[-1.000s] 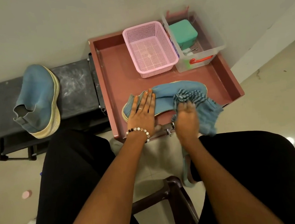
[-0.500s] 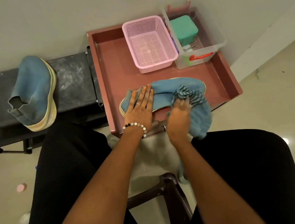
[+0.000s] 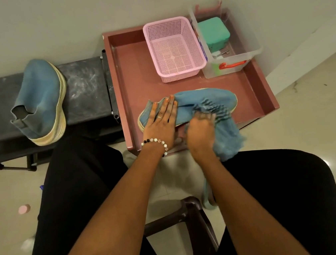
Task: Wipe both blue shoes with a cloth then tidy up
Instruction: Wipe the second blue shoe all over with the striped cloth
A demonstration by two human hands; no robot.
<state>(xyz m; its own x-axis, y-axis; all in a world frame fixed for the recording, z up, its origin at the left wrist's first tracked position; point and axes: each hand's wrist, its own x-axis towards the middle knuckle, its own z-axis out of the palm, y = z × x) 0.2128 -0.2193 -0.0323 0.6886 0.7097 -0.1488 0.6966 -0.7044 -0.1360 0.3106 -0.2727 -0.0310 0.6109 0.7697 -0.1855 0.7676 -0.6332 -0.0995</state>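
One blue shoe (image 3: 197,100) lies on its side in the maroon tray (image 3: 135,72), toe to the right. My left hand (image 3: 161,121) lies flat on its heel end, fingers straight, pressing it down. My right hand (image 3: 202,131) grips a blue striped cloth (image 3: 224,133) against the shoe's near side; the cloth hangs over the tray's front edge. The second blue shoe (image 3: 41,102), with a cream sole, lies on its side on the dark bench (image 3: 87,88) to the left.
A pink mesh basket (image 3: 174,49) and a clear box (image 3: 236,56) holding a green block (image 3: 213,32) stand at the back of the tray. A dark stool (image 3: 185,215) is between my knees. A pink object (image 3: 24,209) lies on the floor left.
My right hand with the cloth has slid a little left along the shoe's near side. The left hand keeps pressing the heel end.
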